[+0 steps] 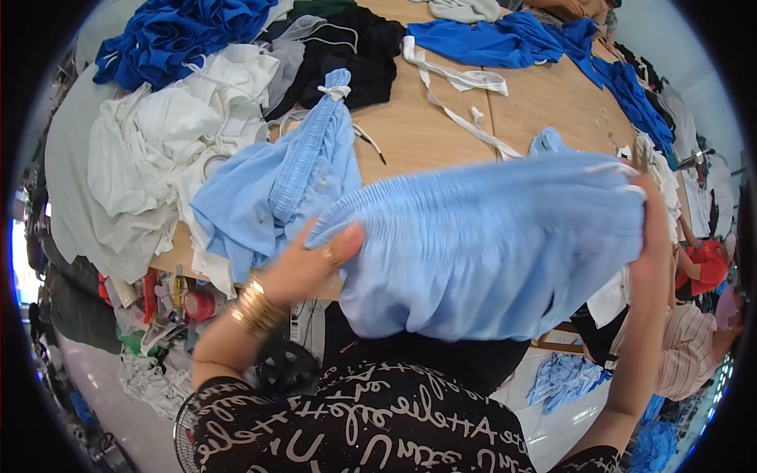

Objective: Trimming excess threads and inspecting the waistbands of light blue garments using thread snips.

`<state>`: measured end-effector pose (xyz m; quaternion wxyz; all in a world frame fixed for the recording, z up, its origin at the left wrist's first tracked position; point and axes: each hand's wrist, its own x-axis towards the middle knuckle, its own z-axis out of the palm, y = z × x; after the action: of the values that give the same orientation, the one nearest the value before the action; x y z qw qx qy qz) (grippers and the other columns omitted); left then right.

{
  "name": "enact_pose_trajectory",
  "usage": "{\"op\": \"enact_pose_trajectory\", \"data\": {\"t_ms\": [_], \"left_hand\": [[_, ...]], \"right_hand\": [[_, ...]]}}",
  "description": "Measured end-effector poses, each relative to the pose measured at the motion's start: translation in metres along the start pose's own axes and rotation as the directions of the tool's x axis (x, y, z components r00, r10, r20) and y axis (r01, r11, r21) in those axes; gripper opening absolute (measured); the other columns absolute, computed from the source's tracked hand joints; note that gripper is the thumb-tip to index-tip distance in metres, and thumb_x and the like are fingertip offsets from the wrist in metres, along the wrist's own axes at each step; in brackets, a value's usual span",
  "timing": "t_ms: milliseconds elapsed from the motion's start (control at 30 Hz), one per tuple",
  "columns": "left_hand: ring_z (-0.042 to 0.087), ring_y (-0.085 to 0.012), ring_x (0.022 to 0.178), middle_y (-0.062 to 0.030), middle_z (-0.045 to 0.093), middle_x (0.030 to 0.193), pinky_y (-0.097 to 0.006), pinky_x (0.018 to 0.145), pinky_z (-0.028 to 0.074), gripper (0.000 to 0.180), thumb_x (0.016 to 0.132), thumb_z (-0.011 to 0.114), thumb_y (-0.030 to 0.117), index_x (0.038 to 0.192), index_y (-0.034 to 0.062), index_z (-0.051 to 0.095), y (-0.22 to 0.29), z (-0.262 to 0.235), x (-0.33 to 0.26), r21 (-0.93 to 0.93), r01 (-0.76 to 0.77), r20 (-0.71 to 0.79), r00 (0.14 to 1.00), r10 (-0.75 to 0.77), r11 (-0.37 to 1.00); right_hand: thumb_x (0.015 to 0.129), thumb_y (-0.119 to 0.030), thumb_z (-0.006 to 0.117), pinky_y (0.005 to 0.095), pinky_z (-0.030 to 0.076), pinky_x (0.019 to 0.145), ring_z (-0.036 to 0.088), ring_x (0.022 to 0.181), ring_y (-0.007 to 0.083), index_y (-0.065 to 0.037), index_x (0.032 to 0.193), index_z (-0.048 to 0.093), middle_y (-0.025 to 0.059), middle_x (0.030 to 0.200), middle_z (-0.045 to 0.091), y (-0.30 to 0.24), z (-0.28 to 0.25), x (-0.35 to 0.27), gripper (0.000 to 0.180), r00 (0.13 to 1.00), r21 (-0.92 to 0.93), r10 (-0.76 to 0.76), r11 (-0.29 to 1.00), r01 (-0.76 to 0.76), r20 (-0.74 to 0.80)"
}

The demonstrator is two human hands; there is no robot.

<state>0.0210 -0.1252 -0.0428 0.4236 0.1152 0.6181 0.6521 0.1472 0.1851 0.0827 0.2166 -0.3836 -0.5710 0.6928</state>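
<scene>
Black lettered shirt sits nearest; beyond it, a light-blue elastic-waisted garment stretches lengthwise rightward from the left grip to the right grip, each grasping one end.

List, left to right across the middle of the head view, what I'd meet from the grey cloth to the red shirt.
Pale grey cloth → gold bracelets → left hand → held light blue garment → right hand → co-worker's red shirt.

A ruffled royal-blue fabric heap lies far left, beyond a crumpled white cloth pile; a narrow white fabric strip crosses the pale wooden table.
</scene>
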Motion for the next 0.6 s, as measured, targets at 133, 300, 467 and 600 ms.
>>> {"op": "enact_pose_trajectory", "data": {"t_ms": [133,300,467,600], "left_hand": [[0.042,-0.0202,0.115,-0.0115,0.041,0.129,-0.036,0.097,0.034,0.066,0.081,0.064,0.033,0.130,0.0004,0.032,-0.072,0.048,-0.008,0.015,-0.485,0.105,0.871,0.481,0.875],[0.055,-0.0133,0.096,-0.0072,0.058,0.107,-0.029,0.085,0.045,0.046,0.073,0.070,0.002,0.114,0.0009,0.050,-0.025,0.073,-0.003,-0.244,-0.373,-0.134,0.927,0.350,0.895],[0.059,-0.0195,0.088,-0.0101,0.059,0.106,-0.032,0.081,0.048,0.033,0.079,0.064,0.010,0.109,0.0007,0.054,0.029,0.021,0.009,-0.030,-0.340,-0.201,0.923,0.327,0.940],[0.059,-0.0187,0.087,-0.0104,0.059,0.105,-0.030,0.080,0.047,0.029,0.084,0.058,0.017,0.107,-0.0003,0.056,0.075,-0.120,0.000,-0.054,-0.434,-0.409,0.831,0.377,0.899]], "right_hand": [[0.081,-0.021,0.065,0.0175,0.034,0.047,0.049,0.056,0.0029,-0.006,0.097,0.057,-0.0042,0.064,0.054,0.045,0.066,-0.053,0.024,0.874,-0.490,0.108,0.857,0.158,0.473],[0.090,-0.016,0.052,0.0185,0.042,0.065,0.055,0.077,0.0055,0.002,0.101,0.058,0.0065,0.082,0.063,0.038,0.087,-0.064,0.022,0.665,-0.253,0.125,0.962,0.099,0.737],[0.093,-0.020,0.041,0.0156,0.029,0.042,0.040,0.044,-0.0005,0.005,0.093,0.061,0.0013,0.066,0.061,0.016,0.028,-0.050,0.032,0.898,-0.348,-0.218,0.866,0.358,0.382],[0.091,-0.025,0.047,0.0198,0.019,0.037,0.027,0.038,0.0006,-0.002,0.085,0.064,-0.0071,0.050,0.043,0.032,-0.003,-0.007,0.030,0.892,-0.483,-0.390,0.750,0.451,0.228]]}}
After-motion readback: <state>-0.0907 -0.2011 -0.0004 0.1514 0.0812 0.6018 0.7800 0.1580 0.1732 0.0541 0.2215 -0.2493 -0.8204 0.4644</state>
